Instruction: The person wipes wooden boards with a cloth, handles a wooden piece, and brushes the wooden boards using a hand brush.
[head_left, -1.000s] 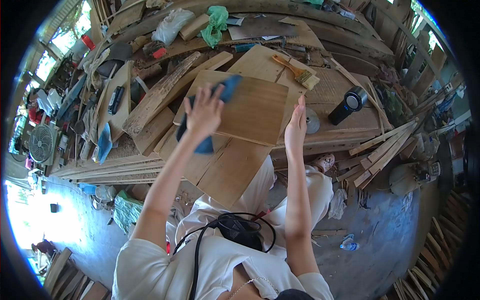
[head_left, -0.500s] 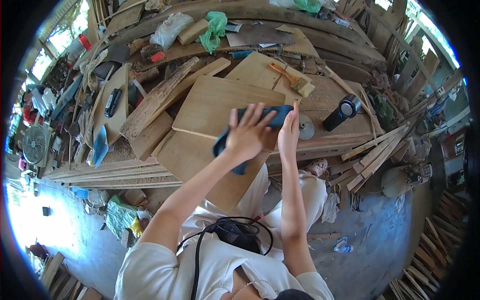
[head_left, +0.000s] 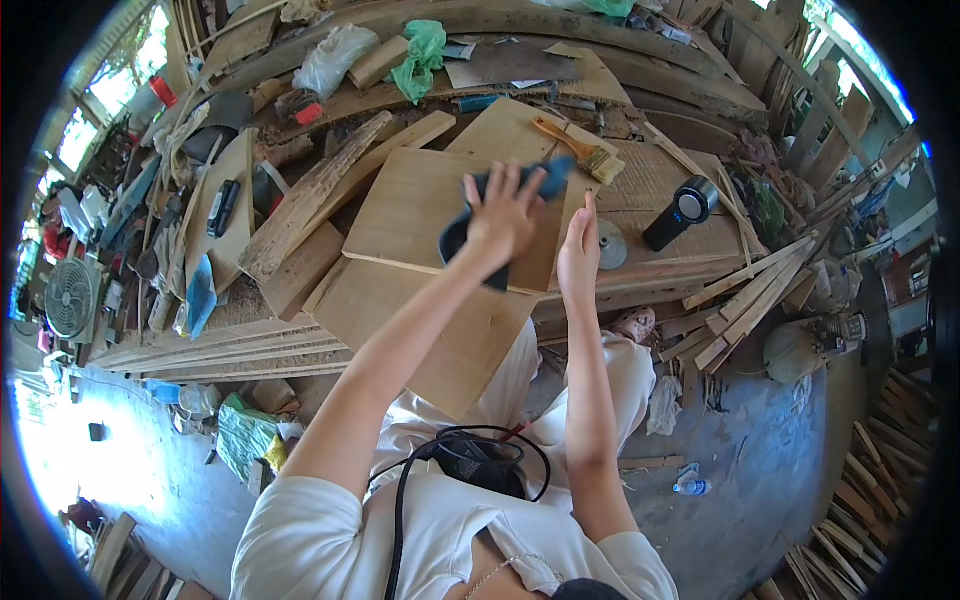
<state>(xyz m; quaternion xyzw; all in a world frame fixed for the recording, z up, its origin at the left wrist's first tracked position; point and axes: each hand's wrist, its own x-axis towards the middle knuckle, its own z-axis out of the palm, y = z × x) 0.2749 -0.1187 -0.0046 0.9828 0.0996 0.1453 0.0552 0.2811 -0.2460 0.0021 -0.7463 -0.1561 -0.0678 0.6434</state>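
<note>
A dark blue flexible sheet (head_left: 455, 235), perhaps cloth or sandpaper, is bent under my left hand (head_left: 505, 212). The fingers are spread over it on the upper wooden board (head_left: 395, 215), and one end of the sheet sticks out blurred at the upper right. My right hand (head_left: 577, 255) is at the right edge of that board, held edge-on with the index finger straight; its other fingers are mostly hidden. Beneath and nearer to me, a second wooden board (head_left: 425, 335) slants towards my lap.
A paintbrush (head_left: 585, 152) lies behind the boards. Right of my right hand are a round metal disc (head_left: 612, 245) and a black cylindrical device (head_left: 682, 213). Rough planks (head_left: 310, 200) are piled to the left, with thin wood strips (head_left: 760, 305) at the right edge.
My left hand and the blue sheet have moved up and slightly right across the board. My right hand has stayed by the board's right edge.
</note>
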